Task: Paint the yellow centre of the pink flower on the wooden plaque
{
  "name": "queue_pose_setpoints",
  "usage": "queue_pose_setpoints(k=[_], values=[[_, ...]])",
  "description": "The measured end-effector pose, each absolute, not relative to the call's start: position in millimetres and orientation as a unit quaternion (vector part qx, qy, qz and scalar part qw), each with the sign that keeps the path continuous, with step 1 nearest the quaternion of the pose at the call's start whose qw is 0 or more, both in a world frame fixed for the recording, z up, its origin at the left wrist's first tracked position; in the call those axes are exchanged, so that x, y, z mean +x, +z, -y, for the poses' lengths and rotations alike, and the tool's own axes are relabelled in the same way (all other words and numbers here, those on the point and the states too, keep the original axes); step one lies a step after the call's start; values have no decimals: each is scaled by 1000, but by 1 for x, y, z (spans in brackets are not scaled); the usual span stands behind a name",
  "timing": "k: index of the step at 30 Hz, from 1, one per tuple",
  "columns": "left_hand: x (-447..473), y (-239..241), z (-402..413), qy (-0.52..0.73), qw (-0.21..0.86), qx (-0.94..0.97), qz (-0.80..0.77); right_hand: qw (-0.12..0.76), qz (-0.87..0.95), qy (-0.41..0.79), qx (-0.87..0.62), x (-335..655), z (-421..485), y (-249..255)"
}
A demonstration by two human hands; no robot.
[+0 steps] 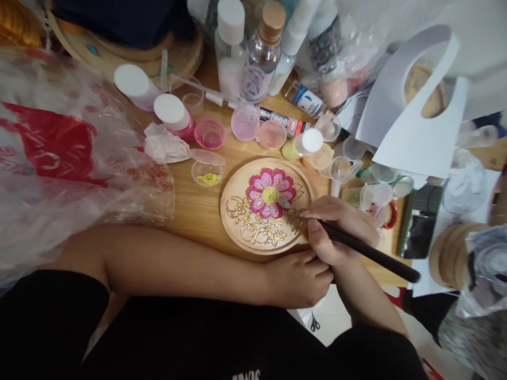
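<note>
My right hand (340, 227) pinches a palette knife (368, 250) with a long dark handle. Its small pale blade rests at the lower right of a flower's yellow centre. The flower (266, 179), with pink and magenta petals, is on a round wooden board (228, 232). Gold outlines of smaller flowers and leaves run below it, mostly uncoloured. My left hand (299, 279) is closed at the board's lower right edge, just under my right hand. What its curled fingers grip is hidden. Left of the board stands a small lidded cup (207, 174) with yellow paste.
Cups of pink (209, 134), lilac (245, 122) and peach (272, 135) paint line the back. Behind them stand bottles (269, 39) and a glue tube (283, 120). Plastic bags (59, 148) cover the left. A phone (422, 221) and a white paper cut-out (423, 126) are right.
</note>
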State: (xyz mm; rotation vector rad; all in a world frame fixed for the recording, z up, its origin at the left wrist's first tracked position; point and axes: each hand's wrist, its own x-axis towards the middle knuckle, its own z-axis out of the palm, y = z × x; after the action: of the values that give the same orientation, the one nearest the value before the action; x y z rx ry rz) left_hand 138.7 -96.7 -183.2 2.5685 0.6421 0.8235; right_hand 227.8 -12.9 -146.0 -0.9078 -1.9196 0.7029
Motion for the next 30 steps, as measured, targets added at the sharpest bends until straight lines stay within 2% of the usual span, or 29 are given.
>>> queue_pose_setpoints(k=[30], values=[[139, -182, 95, 306, 183, 904, -233, 437, 771, 286, -365, 226, 12, -147]])
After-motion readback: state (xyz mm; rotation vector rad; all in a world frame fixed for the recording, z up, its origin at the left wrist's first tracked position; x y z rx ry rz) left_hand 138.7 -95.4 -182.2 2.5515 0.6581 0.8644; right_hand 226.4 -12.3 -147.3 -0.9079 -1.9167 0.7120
